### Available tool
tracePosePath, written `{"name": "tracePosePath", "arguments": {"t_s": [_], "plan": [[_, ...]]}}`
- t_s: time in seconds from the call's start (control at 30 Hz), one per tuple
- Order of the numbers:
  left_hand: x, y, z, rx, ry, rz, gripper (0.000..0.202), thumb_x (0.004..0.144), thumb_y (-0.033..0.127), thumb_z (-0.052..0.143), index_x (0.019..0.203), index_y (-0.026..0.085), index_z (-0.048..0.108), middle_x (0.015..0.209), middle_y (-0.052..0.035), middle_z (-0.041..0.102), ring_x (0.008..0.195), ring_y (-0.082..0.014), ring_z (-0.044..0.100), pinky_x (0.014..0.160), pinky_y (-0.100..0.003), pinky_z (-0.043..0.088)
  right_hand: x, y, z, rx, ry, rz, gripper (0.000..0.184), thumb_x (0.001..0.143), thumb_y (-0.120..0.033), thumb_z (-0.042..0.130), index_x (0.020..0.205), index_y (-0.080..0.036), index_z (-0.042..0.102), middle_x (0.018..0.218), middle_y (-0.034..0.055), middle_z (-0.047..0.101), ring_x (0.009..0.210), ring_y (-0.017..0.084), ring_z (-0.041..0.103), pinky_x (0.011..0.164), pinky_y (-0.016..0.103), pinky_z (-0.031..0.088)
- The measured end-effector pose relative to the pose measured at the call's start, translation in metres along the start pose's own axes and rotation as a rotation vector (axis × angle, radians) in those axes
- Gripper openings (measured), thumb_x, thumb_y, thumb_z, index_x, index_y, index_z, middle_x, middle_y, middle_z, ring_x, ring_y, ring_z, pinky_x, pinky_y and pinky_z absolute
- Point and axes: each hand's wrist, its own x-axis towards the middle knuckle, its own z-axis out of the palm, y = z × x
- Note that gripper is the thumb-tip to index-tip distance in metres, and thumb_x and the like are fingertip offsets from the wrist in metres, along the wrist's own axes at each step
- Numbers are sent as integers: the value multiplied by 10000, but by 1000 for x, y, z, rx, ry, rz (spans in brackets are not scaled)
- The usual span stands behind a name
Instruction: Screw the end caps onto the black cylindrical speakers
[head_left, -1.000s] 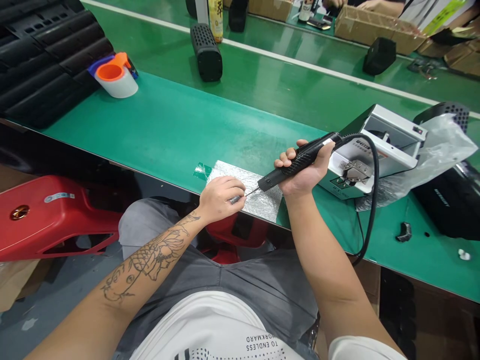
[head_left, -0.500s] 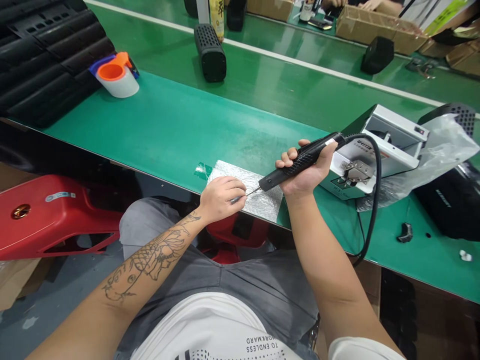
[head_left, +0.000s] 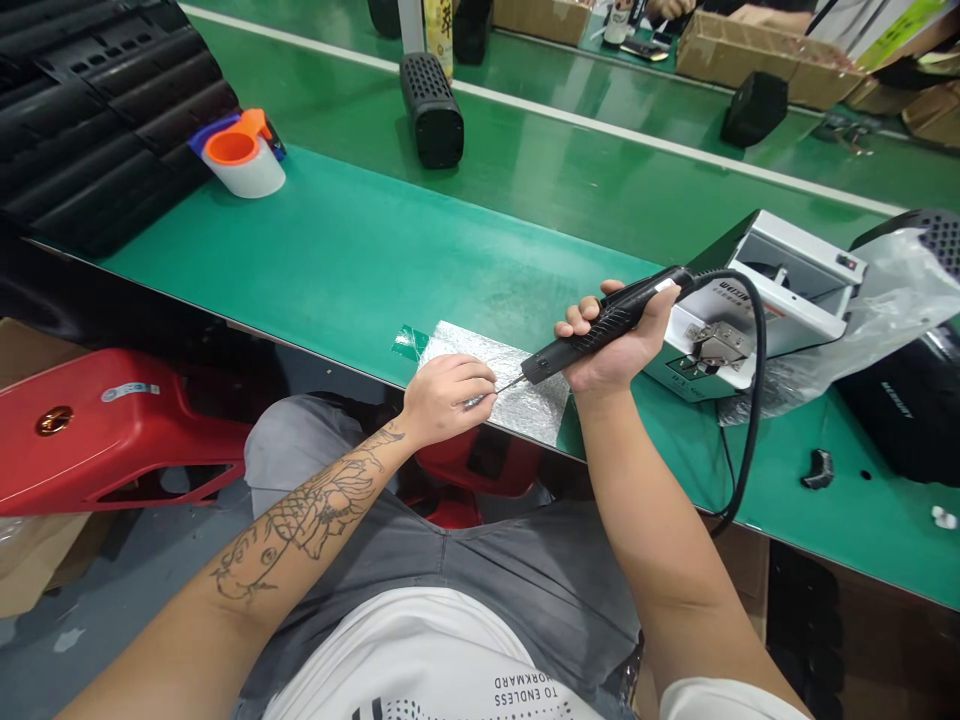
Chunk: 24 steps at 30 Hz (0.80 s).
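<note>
Black and corded, the screwdriver is clasped in your right grip, its bit at your left grip, which pinches a small, mostly hidden piece over the silvery pad on the tabletop — should that twist, the bit could slip.

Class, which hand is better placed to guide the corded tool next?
Right hand, most likely: it grips the black tool, while the left hand pinches a small part by the bit.
</note>
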Motion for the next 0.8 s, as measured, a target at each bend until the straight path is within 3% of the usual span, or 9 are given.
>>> {"name": "tracePosePath", "arguments": {"t_s": [0.3,0.5,0.8], "plan": [[-1,-1,2,-1,-60,-43,262,1161,247,710,941,278,849,1085,7,961,1120,-239,909,979,-420,663,3,3,-5,-54,-48,-61,749,995,-1035,642,932,-291,709,669,-61,551,531,138,540,502,284,511],[0,0,3,11,-12,-42,288,1176,226,686,933,267,835,1081,15,965,1117,-234,912,982,-419,668,2,4,-5,-64,-50,-85,744,979,-1031,656,930,-291,717,666,-59,552,528,137,528,498,289,507],[-1,-1,4,12,-35,-47,254,1166,240,718,942,271,832,1087,21,964,1125,-232,906,986,-416,669,-5,3,-1,-54,-45,-79,771,972,-1051,666,938,-283,714,656,-65,575,520,129,538,506,272,537]]}}
